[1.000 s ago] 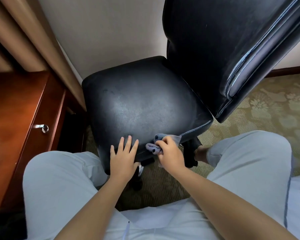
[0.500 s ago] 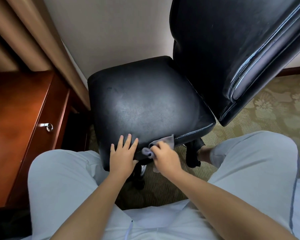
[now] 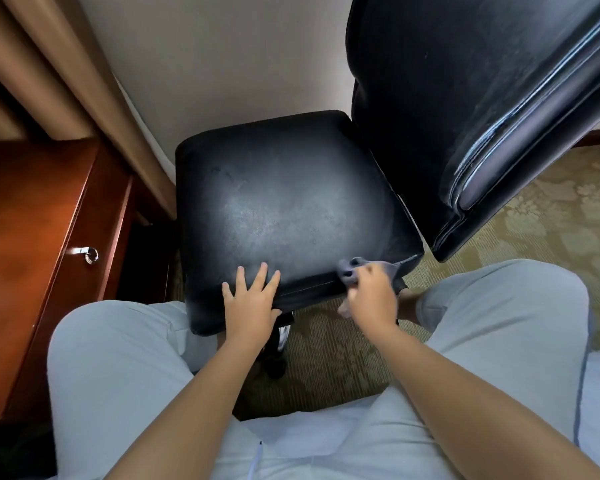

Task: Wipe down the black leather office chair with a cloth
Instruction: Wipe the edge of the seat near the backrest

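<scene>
1. The left hand [image 3: 252,303] is lying flat, fingers spread and released, on the near edge of the black leather office chair [image 3: 284,209].
2. The right hand [image 3: 371,296] is clenching a crumpled grey cloth [image 3: 350,270] against the seat's near right edge, the cloth bunching just beyond the fingers.

No readable text, label, brand, number or sign appears on anything here.

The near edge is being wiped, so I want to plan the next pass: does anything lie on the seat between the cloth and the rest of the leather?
Nothing visible does. The seat is bare; only the left hand rests flat on its near edge, beside the right hand holding the cloth.
</scene>
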Tool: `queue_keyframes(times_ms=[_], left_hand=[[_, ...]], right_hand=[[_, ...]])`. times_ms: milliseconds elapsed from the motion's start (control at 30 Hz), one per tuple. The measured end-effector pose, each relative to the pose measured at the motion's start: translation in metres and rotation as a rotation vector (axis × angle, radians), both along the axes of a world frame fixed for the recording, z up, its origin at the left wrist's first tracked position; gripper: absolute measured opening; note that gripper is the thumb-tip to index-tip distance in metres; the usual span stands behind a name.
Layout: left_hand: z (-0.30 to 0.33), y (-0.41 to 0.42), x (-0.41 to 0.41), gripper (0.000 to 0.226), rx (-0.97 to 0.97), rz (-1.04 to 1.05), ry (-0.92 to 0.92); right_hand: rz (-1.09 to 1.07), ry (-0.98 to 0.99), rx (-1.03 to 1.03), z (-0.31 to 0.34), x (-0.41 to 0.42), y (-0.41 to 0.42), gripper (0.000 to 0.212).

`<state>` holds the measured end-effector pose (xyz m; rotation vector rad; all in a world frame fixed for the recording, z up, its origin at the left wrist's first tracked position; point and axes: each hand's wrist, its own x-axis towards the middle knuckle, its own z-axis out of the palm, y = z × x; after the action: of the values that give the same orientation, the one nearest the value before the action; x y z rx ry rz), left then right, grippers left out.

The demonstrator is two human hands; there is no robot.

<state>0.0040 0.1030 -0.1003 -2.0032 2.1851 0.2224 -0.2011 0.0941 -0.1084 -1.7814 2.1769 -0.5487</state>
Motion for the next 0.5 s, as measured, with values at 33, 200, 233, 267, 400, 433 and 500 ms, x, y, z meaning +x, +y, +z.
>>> queue_keyframes(times_ms=[33, 200, 233, 267, 400, 433, 500], left_hand=[[0.000, 0.000, -0.001, 0.073, 0.002, 0.002, -0.006], [0.000, 0.002, -0.013, 0.072, 0.002, 0.023, -0.037], [0.000, 0.002, -0.014, 0.073, -0.008, 0.016, -0.043], [-0.001, 0.002, -0.014, 0.075, -0.021, 0.006, -0.044], [0.001, -0.006, -0.019, 0.081, -0.015, -0.092, -0.011], [0.002, -0.008, -0.022, 0.080, -0.004, -0.117, -0.008], [0.003, -0.013, -0.032, 0.079, 0.019, -0.150, -0.005]], right_hand=[[-0.118, -0.026, 0.022, 0.000, -0.012, -0.003, 0.025], [0.079, -0.064, 0.014, 0.000, 0.012, 0.003, 0.020], [0.177, -0.060, -0.006, -0.002, 0.022, 0.008, 0.019], [0.234, -0.054, -0.024, -0.002, 0.026, 0.010, 0.018], [-0.022, -0.082, 0.009, -0.001, 0.000, -0.004, 0.019], [-0.117, -0.112, 0.022, 0.000, -0.008, -0.007, 0.019], [-0.148, -0.100, 0.002, 0.000, -0.009, -0.007, 0.019]])
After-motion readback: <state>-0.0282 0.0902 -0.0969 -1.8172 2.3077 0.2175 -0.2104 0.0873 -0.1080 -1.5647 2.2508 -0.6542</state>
